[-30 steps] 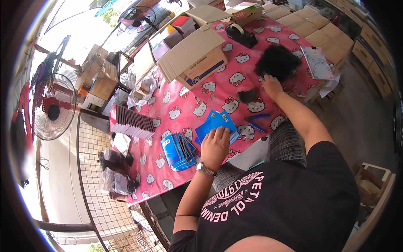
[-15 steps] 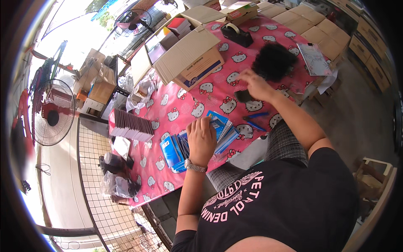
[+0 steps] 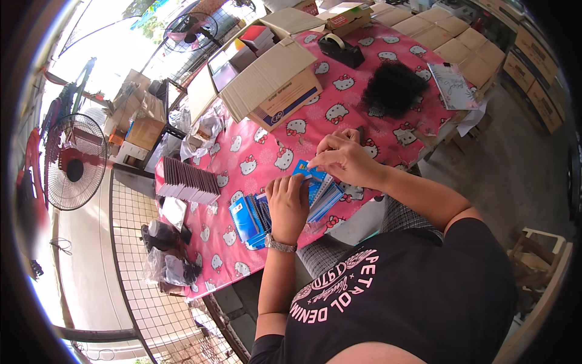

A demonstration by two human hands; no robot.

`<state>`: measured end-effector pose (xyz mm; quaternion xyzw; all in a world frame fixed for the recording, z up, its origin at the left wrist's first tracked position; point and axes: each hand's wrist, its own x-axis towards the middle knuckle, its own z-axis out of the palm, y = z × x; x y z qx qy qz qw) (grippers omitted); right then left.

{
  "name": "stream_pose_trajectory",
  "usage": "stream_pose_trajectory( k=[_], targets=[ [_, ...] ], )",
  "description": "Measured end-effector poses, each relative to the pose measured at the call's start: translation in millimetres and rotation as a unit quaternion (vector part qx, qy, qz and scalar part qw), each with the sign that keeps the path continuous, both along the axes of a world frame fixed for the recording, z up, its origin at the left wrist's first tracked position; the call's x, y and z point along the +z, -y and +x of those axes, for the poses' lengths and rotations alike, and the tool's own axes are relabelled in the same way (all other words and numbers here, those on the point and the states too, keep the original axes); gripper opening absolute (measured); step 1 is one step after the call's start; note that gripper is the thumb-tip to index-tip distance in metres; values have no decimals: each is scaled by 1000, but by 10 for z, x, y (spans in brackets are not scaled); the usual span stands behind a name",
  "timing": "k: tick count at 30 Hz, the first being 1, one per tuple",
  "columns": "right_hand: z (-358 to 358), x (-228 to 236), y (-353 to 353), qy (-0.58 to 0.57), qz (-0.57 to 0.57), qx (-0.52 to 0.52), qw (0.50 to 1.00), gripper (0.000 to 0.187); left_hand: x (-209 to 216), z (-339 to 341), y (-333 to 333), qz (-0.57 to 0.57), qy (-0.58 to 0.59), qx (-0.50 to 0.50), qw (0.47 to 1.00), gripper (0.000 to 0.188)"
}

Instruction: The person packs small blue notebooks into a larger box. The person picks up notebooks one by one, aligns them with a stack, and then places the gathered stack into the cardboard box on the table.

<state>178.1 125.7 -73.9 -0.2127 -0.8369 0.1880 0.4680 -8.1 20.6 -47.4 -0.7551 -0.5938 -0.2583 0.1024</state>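
Observation:
My left hand (image 3: 287, 203) rests with curled, closed fingers on the top blue booklet (image 3: 317, 182) of a stack near the table's front edge. Right beside it, my right hand (image 3: 347, 159) is pinched over that booklet's far end; anything small between the fingertips is too fine to make out. More blue booklets (image 3: 244, 219) lie in an overlapping row left of my left wrist. Farther off to the right sits a fluffy heap of thin black strands (image 3: 395, 89). Part of a small dark object (image 3: 362, 134) shows behind my right hand.
Beyond the hands stands an open cardboard box (image 3: 285, 100) with packs inside. A black tape dispenser (image 3: 341, 51) is at the back, a patterned clipboard (image 3: 452, 86) at the right. Left are a row of dark-edged booklets (image 3: 188, 180) and bagged items (image 3: 173, 267) at the table edge.
My right hand has come back from beside the black heap to the blue booklet, next to my left hand. It now covers the blue tool that lay there. The left hand has barely moved.

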Motion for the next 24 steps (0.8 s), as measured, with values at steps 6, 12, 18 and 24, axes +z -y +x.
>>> stream_pose_trajectory(
  k=[6, 12, 18, 24],
  targets=[
    [-53, -35, 91, -4, -7, 11, 1000, 19, 17, 5, -32, -6, 4, -1, 1000, 17],
    [15, -71, -11, -43, 0, 91, 995, 21, 49, 36, -20, -12, 15, -3, 1000, 14],
    [38, 50, 45, 17, -196, 154, 968, 17, 63, 58, -7, -16, 11, 13, 1000, 15],
    [85, 276, 157, 76, -117, 62, 988, 38, 134, 197, -1, -18, -27, 16, 999, 24]
  ],
)
